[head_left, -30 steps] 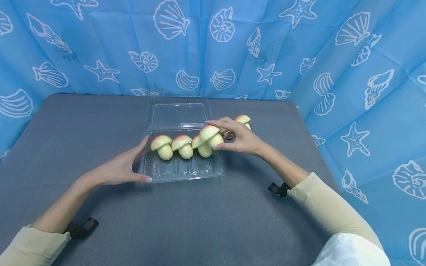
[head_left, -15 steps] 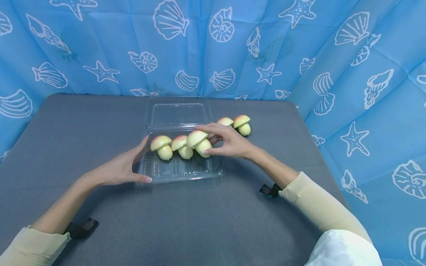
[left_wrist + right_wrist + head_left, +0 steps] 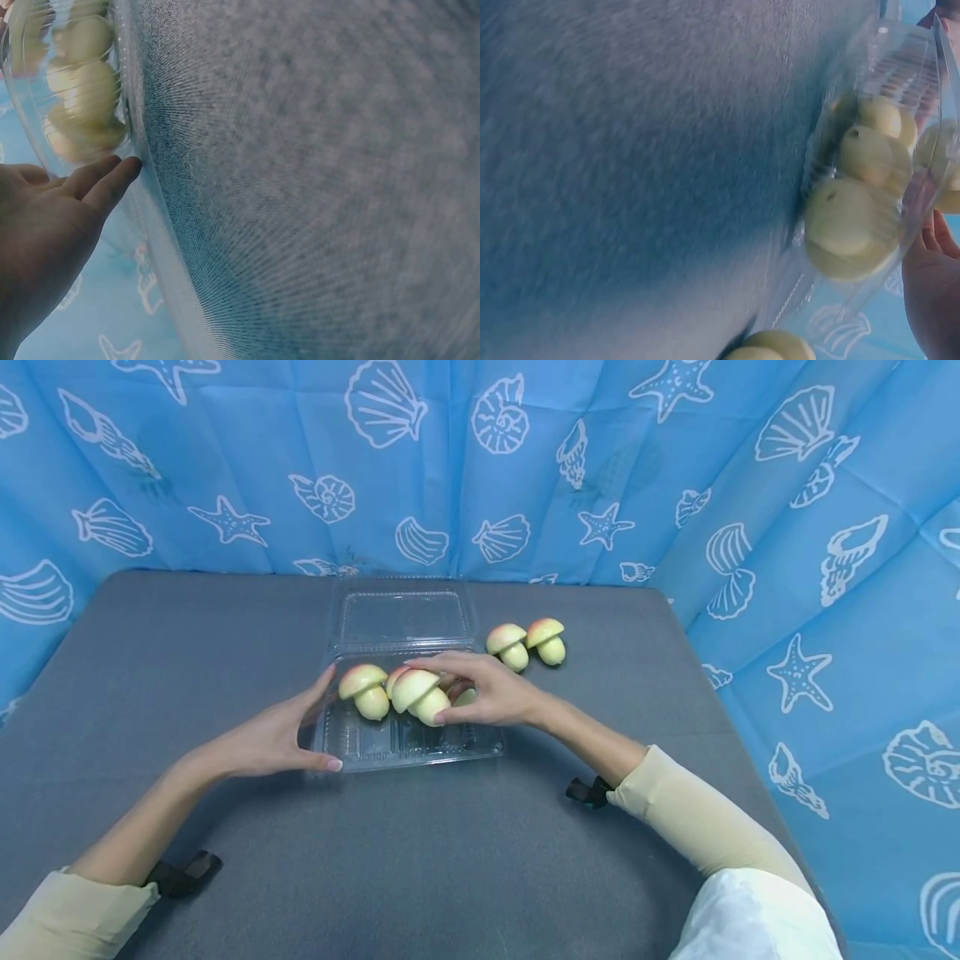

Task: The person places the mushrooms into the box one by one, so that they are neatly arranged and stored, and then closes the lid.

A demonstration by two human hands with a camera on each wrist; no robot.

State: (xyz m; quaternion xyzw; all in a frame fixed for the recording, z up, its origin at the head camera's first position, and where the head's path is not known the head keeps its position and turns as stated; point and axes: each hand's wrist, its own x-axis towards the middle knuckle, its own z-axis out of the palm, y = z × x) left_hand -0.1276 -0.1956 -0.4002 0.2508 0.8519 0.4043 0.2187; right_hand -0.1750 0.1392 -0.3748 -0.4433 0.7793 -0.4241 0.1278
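A clear plastic clamshell container (image 3: 367, 745) lies on the table with its lid (image 3: 405, 617) folded back. My right hand (image 3: 497, 692) pinches a pale yellow mushroom-shaped piece with a pinkish cap (image 3: 417, 695) between thumb and fingers, over the container. Inside, one such mushroom (image 3: 364, 692) sits at the left. A second mushroom (image 3: 394, 680) is mostly hidden behind the held one, and a third (image 3: 467, 697) shows partly behind my right hand. My left hand (image 3: 273, 739) has its straight fingers and thumb spread along the container's left side; in the left wrist view the fingertips touch its edge.
Two more mushrooms (image 3: 507, 647) (image 3: 546, 642) lie side by side on the grey tabletop (image 3: 420, 860), right of the lid. A blue curtain with white shell prints (image 3: 247, 452) hangs behind and to the right of the table.
My right hand has carried the mushroom leftward and slightly nearer, from the container's right end to its middle. The two mushrooms on the table came into full view. My left hand stays put.
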